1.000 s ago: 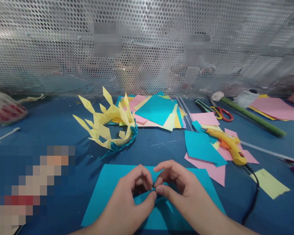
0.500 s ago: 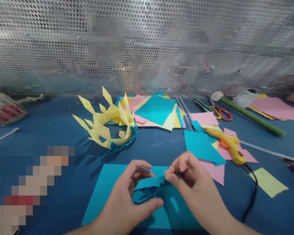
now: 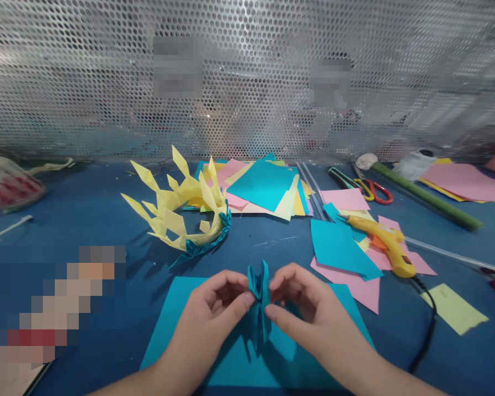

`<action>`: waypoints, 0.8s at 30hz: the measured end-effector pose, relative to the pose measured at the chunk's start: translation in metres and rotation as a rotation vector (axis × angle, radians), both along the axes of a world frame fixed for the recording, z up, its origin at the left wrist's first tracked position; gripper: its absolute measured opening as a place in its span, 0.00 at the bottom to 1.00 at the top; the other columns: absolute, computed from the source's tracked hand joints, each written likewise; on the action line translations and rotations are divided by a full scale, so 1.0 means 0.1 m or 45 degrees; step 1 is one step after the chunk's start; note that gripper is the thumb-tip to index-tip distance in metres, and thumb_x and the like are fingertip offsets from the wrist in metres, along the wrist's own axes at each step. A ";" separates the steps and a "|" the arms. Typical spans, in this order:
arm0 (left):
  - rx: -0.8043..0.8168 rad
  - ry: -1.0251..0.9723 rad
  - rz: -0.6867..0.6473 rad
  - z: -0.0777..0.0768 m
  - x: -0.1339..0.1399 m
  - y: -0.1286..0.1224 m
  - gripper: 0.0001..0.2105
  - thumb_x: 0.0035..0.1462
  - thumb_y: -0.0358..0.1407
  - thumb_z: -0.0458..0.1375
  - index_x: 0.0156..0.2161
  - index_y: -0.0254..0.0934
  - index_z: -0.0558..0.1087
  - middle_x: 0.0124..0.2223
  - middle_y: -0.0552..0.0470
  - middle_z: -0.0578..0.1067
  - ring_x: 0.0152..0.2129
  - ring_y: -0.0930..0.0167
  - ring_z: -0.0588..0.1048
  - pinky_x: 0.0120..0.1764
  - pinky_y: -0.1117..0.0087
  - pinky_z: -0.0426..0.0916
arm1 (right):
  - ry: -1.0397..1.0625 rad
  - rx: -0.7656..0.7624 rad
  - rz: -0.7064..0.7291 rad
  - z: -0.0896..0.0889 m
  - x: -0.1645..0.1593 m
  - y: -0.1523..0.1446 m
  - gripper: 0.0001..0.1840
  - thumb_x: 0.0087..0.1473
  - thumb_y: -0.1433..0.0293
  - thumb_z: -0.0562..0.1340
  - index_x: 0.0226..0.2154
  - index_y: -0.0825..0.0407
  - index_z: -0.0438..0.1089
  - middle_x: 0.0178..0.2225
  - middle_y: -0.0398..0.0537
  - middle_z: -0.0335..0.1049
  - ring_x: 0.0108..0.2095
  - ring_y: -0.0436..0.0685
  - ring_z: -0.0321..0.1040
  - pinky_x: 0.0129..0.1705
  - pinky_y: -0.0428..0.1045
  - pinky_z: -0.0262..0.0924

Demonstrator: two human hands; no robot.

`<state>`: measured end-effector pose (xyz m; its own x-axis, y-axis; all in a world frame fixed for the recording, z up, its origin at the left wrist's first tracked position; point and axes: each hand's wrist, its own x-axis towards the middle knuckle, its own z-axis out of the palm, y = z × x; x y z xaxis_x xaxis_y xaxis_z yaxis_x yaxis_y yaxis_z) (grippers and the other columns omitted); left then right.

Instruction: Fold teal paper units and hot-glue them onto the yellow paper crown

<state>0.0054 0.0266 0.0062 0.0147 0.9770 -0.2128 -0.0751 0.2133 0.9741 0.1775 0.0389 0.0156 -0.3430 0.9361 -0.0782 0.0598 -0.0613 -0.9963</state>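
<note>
Left hand (image 3: 212, 311) and right hand (image 3: 309, 311): pinching opposite sides of a small pleated teal paper piece (image 3: 265, 294), held upright over a flat rectangular teal paper sheet (image 3: 247, 371). Beyond, on blue tabletop (image 3: 268, 242): spiky yellow paper crown (image 3: 190, 193) at left, yellow plastic glue gun (image 3: 390, 242) at right.

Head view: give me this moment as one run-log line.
left hand: holding folded teal paper | right hand: holding same piece | teal sheet: beneath hands | yellow crown: beyond | glue gun: right, on paper scraps
</note>
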 end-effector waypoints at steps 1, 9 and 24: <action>-0.002 0.013 0.002 0.00 0.00 0.00 0.08 0.45 0.38 0.64 0.29 0.37 0.72 0.27 0.56 0.73 0.27 0.74 0.70 0.32 0.77 0.65 | 0.005 -0.021 0.002 0.00 0.00 -0.01 0.08 0.49 0.72 0.65 0.31 0.50 0.65 0.30 0.39 0.65 0.33 0.49 0.64 0.36 0.44 0.59; 0.038 0.108 -0.008 0.01 0.02 -0.03 0.08 0.44 0.39 0.63 0.24 0.38 0.71 0.23 0.59 0.67 0.21 0.75 0.63 0.26 0.76 0.61 | 0.282 -0.279 0.002 -0.05 0.01 0.02 0.17 0.45 0.67 0.71 0.28 0.51 0.61 0.27 0.35 0.64 0.28 0.44 0.60 0.31 0.41 0.56; 0.038 0.067 -0.106 0.07 0.01 -0.04 0.08 0.42 0.39 0.66 0.20 0.37 0.75 0.23 0.54 0.73 0.23 0.72 0.68 0.29 0.74 0.65 | 0.262 -0.309 0.017 0.01 -0.02 0.01 0.17 0.43 0.61 0.72 0.26 0.52 0.65 0.23 0.37 0.63 0.26 0.47 0.59 0.30 0.43 0.53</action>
<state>0.0063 0.0229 0.0128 0.0855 0.9788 -0.1863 -0.0074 0.1876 0.9822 0.1755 0.0403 0.0162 -0.3871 0.8938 -0.2266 -0.1389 -0.2995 -0.9439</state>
